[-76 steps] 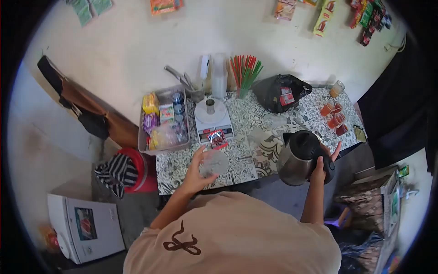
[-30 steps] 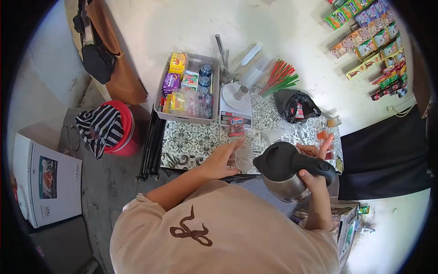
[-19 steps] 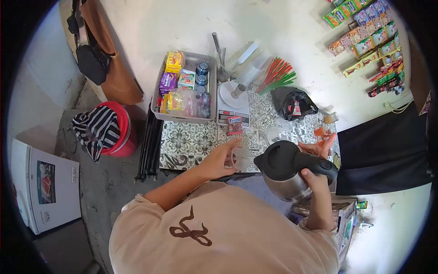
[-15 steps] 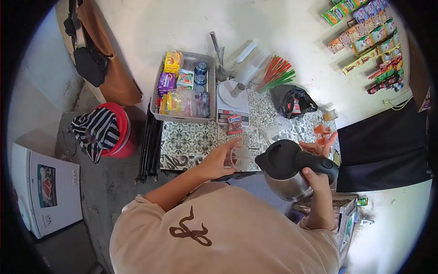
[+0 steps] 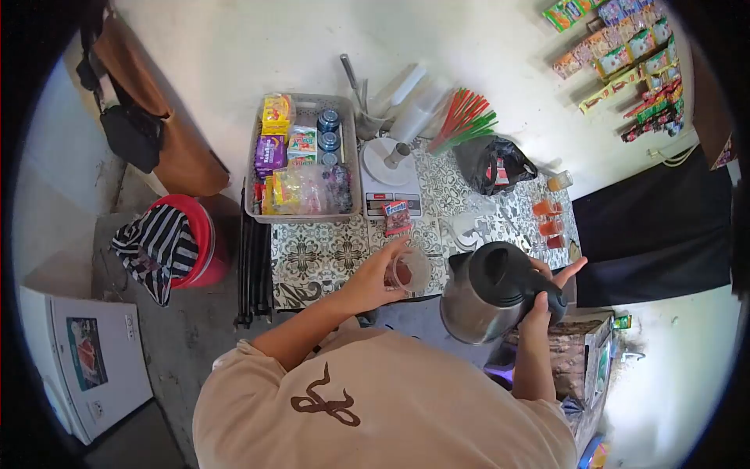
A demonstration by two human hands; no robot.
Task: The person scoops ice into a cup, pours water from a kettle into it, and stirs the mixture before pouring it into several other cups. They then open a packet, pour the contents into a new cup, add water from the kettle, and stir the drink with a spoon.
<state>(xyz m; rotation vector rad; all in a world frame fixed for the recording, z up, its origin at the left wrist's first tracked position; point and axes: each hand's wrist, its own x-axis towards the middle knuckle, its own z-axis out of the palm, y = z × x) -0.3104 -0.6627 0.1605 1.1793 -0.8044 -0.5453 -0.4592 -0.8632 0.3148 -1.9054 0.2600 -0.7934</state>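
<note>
My left hand [image 5: 367,283] is wrapped round a clear plastic cup [image 5: 416,270] near the table's front edge; something reddish-brown shows in it. My right hand [image 5: 537,311] grips the black handle of an electric kettle [image 5: 483,303] with a steel body and black lid. The kettle's spout points left toward the cup, a short gap apart. Just beyond the cup lies a sachet marked Frenta [image 5: 397,220], against the front of a white kitchen scale [image 5: 381,199].
A grey basket [image 5: 355,176] of sachets stands at the back left. Behind are straws [image 5: 461,117], stacked plastic cups [image 5: 422,109] and a black plastic bag [image 5: 478,168]. Small jars [image 5: 547,209] line the table's right side. A red bucket [image 5: 205,234] is on the floor at left.
The kettle has come back from its forward tilt and sits more upright, its spout farther from the cup. The left hand still holds the cup. The camera view has shifted slightly.
</note>
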